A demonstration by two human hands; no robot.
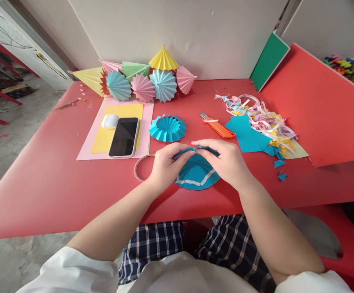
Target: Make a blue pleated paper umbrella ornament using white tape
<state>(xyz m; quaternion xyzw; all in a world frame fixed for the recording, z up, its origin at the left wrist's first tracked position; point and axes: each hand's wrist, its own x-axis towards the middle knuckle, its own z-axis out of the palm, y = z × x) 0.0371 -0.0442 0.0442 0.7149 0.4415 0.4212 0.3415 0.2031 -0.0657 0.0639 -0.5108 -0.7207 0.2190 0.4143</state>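
My left hand (164,165) and my right hand (225,160) both pinch the top edge of a pleated blue paper fan piece (196,175) with a white strip across it, resting on the red table (57,183). The fingertips of the two hands meet at the folded edge. Just beyond lies a finished blue pleated paper rosette (167,128). A roll of tape (140,169) lies flat beside my left wrist.
An orange utility knife (216,125) lies right of the rosette, next to blue paper sheets (247,136) and a heap of paper scraps (265,122). A phone (124,137) and earbud case (110,121) rest on yellow paper. Paper umbrellas (143,79) stand at the wall.
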